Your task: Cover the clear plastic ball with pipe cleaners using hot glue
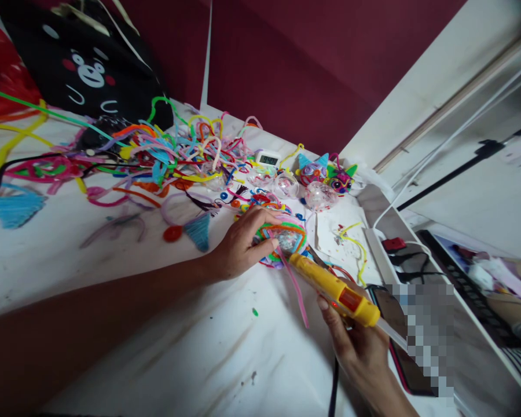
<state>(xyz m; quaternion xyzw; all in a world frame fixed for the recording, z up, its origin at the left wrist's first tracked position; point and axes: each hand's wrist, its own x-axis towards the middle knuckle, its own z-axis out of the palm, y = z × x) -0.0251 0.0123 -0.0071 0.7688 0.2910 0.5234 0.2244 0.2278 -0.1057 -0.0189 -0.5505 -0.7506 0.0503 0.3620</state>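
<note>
Dark red walls close in behind a white table (113,347) whose top is smudged with grey streaks and dotted with small scraps. Across its far half sprawls a loose tangle of fuzzy pipe cleaners (165,150) in pink, yellow, green, blue and orange, with two soft blue tassels (15,207) lying among them. Near the middle, the left hand (241,243) rests with its fingers curled over a round ornament (284,238), a clear dome wrapped in rings of bright pipe cleaner, pressing it against the table; a pink strand trails down from it. The right hand (358,341) grips a yellow plastic glue gun (334,288) with an orange panel, its fingers closed around the handle and its nozzle pointing at the ornament's lower edge, just beside the left fingertips. Behind the ornament sit several clear, glittery plastic balls (319,196), two cat-shaped ornaments (325,174) with pointed ears, and a small white digital timer (268,158). A black bag with a bear face (87,69) leans at the back left. Along the right edge lies a white power strip (384,255) with a red switch, and a phone (399,347) lies just beside the right hand.
</note>
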